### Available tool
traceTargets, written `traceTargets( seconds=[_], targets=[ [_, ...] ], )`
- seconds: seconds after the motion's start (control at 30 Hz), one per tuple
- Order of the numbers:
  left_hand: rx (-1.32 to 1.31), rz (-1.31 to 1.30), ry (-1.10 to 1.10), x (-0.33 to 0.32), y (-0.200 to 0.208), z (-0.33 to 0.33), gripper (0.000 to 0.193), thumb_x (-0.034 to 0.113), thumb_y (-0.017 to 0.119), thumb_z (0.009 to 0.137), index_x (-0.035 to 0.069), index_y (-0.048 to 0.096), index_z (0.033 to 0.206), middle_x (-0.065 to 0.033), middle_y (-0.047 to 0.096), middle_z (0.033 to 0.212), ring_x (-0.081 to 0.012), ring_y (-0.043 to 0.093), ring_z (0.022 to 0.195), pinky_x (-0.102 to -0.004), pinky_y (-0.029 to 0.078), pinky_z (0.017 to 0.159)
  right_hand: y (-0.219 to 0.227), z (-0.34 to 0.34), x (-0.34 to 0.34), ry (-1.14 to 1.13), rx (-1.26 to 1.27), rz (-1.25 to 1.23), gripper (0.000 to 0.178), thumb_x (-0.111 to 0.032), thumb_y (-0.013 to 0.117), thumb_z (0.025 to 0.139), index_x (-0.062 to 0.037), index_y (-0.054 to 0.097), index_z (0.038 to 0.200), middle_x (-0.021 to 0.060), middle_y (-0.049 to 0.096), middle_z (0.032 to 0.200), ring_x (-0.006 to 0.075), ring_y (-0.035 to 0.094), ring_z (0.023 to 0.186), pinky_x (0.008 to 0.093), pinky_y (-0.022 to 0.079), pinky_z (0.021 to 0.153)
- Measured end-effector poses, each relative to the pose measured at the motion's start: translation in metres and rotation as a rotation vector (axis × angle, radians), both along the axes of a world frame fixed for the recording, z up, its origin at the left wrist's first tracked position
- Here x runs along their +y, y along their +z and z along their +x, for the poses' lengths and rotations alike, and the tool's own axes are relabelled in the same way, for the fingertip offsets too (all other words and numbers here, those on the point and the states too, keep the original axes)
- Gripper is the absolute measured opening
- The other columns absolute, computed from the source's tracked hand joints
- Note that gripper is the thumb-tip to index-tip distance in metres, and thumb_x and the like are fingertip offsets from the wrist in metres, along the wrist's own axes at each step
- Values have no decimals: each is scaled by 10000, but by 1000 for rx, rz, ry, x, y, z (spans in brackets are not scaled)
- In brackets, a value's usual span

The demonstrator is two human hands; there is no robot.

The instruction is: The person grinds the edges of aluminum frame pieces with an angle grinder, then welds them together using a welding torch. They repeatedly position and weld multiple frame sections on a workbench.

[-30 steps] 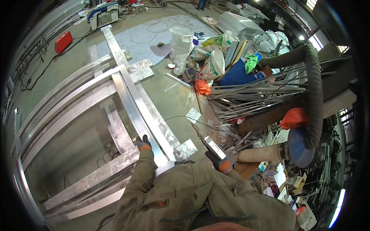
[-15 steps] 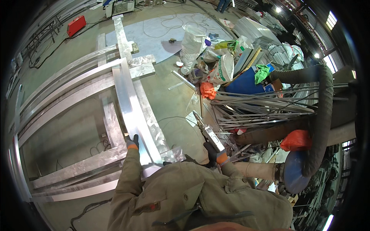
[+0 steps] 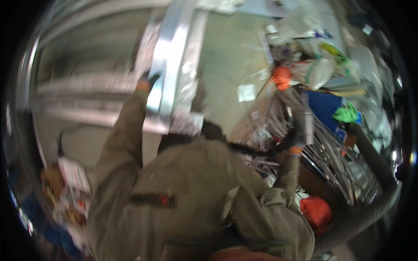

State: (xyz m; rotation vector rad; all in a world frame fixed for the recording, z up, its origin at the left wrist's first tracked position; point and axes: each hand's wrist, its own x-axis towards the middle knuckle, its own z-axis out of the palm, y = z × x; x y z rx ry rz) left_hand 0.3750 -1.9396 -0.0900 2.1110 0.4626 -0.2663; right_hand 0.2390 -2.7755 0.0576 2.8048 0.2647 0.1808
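Observation:
My left hand (image 3: pixel 149 81), in a dark glove with an orange cuff, rests at the inner edge of a shiny aluminium beam (image 3: pixel 167 65), fingers apart. That beam belongs to a large metal frame with several parallel bars (image 3: pixel 87 82). Out to the right, my right hand (image 3: pixel 294 140) is closed round a welding gun (image 3: pixel 308 127) with a pale, boxy body. Motion smears the gun, and its tip is hard to make out against the scrap behind it. A dark cable (image 3: pixel 248 149) runs from near that hand towards my body.
Thin metal strips (image 3: pixel 335 161) lie heaped beyond my right hand. Near them are an orange bag (image 3: pixel 282 77), a blue bin (image 3: pixel 323 108), a green cloth (image 3: pixel 346 114) and a red bag (image 3: pixel 316 213). A thick dark hose (image 3: pixel 374 158) curves along the right. Boxes (image 3: pixel 75 175) stand at lower left.
The view has swung down and closer to my body, blurring the picture. My right arm has reached further right with the welding gun. My left hand stays at the beam.

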Motion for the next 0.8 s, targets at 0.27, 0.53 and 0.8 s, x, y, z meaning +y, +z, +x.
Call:
traceTargets(
  seconds=[0.27, 0.53, 0.8],
  targets=[
    [214, -189, 231, -19, 0, 8, 1025, 491, 926, 921, -46, 464, 1661, -212, 655, 1561, -332, 620, 1428, -433, 497, 1192, 113, 173, -1, -128, 81, 1019, 249, -174, 714, 1111, 34, 766, 1237, 66, 741, 1080, 184, 689, 934, 378, 563, 811],
    [291, -428, 26, -9, 64, -5, 1196, 484, 913, 903, -21, 264, 1771, -266, 342, 1810, -379, 302, 1694, -474, 252, 1370, 123, 172, 228, 371, 544, 852, 261, -112, 812, 1032, 18, 787, 1256, 131, 805, 1119, 223, 772, 983, 377, 607, 856],
    [354, -658, -5, 4, 58, -5, 825, 388, 867, 956, -4, 557, 1613, -149, 685, 1474, -269, 650, 1340, -412, 509, 1138, 139, 168, 397, 506, 1161, 845, 536, -269, 945, 916, -33, 677, 1316, 148, 738, 1027, 372, 748, 839, 441, 580, 697]
  ],
)
